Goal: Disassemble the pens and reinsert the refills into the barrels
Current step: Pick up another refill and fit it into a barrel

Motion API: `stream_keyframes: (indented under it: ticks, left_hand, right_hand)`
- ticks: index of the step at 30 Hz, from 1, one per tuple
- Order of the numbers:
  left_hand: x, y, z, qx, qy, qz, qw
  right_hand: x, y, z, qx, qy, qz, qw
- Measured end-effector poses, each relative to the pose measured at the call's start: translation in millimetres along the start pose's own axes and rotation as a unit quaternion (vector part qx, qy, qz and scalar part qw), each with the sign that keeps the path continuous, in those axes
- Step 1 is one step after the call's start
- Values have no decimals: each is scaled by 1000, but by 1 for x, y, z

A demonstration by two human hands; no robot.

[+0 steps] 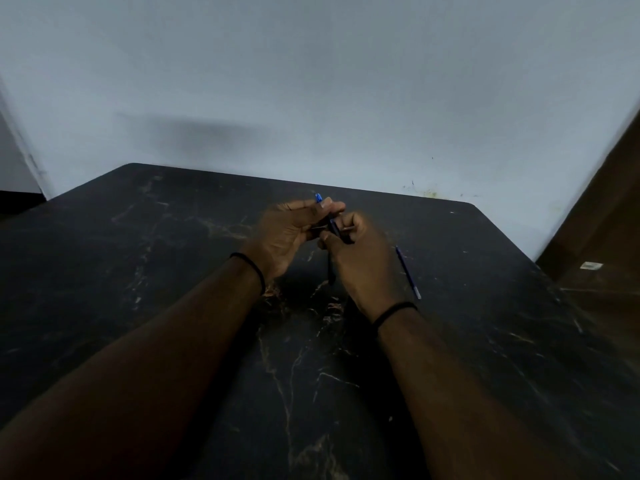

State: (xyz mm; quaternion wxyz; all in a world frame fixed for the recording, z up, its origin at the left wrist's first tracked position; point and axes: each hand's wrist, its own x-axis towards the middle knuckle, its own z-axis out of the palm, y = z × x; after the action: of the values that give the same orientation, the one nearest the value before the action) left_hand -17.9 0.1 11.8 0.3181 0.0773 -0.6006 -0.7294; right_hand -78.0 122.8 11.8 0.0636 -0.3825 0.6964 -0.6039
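- Both hands meet just above the middle of the frame, over a black marble-patterned table (pixel 173 271) that fills the lower half.
- The left hand (pixel 287 233), palm turned inward, has its fingers curled round the upper part of a dark pen (pixel 333 227); the pen's blue end (pixel 318 197) sticks up past the fingertips.
- The right hand (pixel 363 261), just right of centre, shows its back to the camera, its fingers and thumb closed on the same pen lower down.
- A dark slim piece (pixel 331 268) hangs down between the two hands toward the table; in this dim light it seems to be the lower barrel, but I cannot tell for sure.
- A thin blue refill (pixel 408 273) lies flat on the table right of the right hand, close to the wrist, running diagonally down and to the right.
- Each wrist wears a black band: left (pixel 254 268), right (pixel 393 311).
- A pale wall (pixel 311 81) fills the upper frame; a brown panel (pixel 602 220) stands at the right edge.
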Motion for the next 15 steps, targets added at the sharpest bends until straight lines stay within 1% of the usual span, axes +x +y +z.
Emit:
stream_keyframes:
  ticks: [2, 4, 8, 9, 12, 15]
  left_hand:
    - [0, -1, 2, -7, 1, -2, 1000]
    - [1, -1, 2, -8, -2, 0, 1000]
    - [3, -2, -3, -24, 11, 11, 1000]
    - [4, -2, -5, -28, 18, 14, 999]
    - [4, 1, -12, -11, 42, 19, 999]
    - [5, 3, -13, -4, 67, 27, 997]
  right_hand:
    - [1, -2, 0, -30, 14, 0, 999]
    - [0, -5, 0, -64, 9, 7, 998]
    - [-2, -5, -1, -180, -2, -16, 984]
    - [-2, -4, -2, -189, 0, -18, 982]
    - [-2, -3, -4, -149, 9, -15, 989]
    - [-3, -1, -2, -135, 17, -27, 990]
